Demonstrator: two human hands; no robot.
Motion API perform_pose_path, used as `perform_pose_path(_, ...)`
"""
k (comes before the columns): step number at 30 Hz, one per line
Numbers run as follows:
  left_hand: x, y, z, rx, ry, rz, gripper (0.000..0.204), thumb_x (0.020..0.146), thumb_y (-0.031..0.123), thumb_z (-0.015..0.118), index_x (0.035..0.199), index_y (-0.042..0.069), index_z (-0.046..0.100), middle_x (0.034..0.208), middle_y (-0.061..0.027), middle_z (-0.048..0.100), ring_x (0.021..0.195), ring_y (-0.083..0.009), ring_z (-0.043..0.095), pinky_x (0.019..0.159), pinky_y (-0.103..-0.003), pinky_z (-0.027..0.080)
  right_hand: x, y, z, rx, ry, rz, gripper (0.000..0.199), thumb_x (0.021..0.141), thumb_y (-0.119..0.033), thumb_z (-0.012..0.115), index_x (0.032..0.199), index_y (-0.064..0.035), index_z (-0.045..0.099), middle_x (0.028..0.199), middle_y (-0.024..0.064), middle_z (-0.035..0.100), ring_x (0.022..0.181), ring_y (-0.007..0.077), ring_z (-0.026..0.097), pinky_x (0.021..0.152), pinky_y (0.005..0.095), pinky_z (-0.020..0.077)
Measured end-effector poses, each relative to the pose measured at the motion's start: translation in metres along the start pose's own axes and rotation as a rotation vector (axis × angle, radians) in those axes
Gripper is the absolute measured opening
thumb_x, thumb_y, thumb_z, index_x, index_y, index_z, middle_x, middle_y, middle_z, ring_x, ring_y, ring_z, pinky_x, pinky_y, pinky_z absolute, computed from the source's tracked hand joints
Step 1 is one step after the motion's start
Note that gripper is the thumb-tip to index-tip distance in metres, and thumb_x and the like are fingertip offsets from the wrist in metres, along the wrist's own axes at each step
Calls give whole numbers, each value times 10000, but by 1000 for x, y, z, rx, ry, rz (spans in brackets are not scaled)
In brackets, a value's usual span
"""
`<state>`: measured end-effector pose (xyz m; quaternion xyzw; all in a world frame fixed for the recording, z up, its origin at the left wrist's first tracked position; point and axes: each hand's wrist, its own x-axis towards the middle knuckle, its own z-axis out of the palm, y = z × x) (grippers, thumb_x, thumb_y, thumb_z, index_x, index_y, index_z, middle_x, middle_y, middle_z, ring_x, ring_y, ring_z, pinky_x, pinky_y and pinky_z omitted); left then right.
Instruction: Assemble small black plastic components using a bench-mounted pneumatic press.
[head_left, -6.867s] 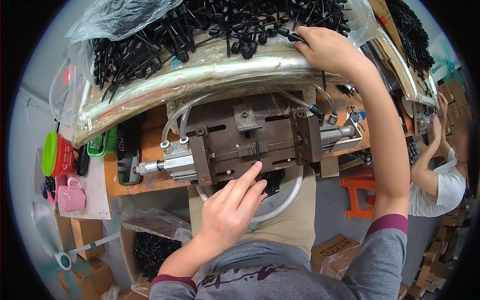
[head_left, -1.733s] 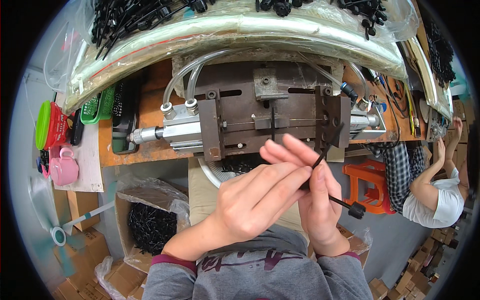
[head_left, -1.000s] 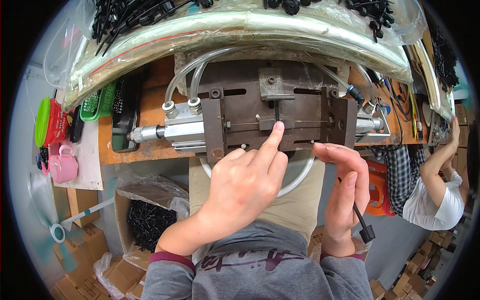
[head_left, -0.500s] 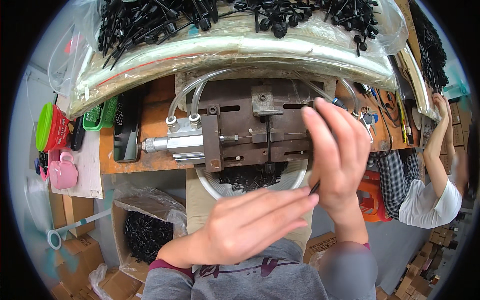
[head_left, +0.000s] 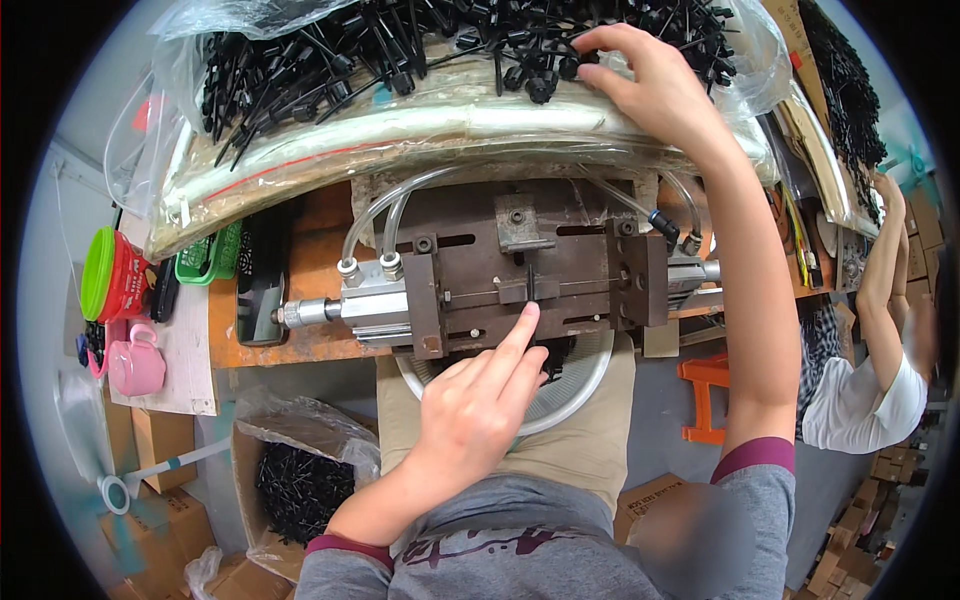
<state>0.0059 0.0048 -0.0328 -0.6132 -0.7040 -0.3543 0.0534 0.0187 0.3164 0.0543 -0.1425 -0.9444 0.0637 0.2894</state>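
A dark metal clamping fixture (head_left: 470,240) stands on the bench in front of me. A thin black plastic stem (head_left: 531,283) stands in its middle slot. My left hand (head_left: 475,405) is below it, index finger stretched out with its tip at the stem's lower end. The other fingers of that hand are partly bent, and their undersides are hidden. My right hand (head_left: 655,90) reaches over the fixture to a pile of black stemmed plastic parts (head_left: 400,50). Its thumb and forefinger are apart beside the pile's edge, near one part's knobbed end.
Air cylinders (head_left: 375,310) with clear hoses flank the fixture. A white basin (head_left: 580,395) of black parts sits below it. On the left are a lined carton (head_left: 300,490) of parts, a pink cup (head_left: 137,360) and a green basket (head_left: 208,250). Another person (head_left: 870,390) works at right.
My right hand has moved up and away, from near my left hand to the pile. My left hand has shifted up to the stem in the fixture.
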Motion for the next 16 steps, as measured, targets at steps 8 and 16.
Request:
perform_pose_path(8,10,-1,6,215,-54,24,275,717,152,807,951,59,696,1265,-114,672,628,-147,634,608,-259,504,-25,-48,-23,218,55,52,259,852,-110,736,1100,-48,698,932,22,707,836,87,635,700,226,473)
perform_pose_path(16,12,-6,3,159,-61,92,262,700,91,696,948,7,698,1272,-187,659,573,-114,584,591,-260,486,-89,-81,-54,882,25,312,208,852,-48,756,1042,22,706,908,31,676,808,80,654,693,205,510)
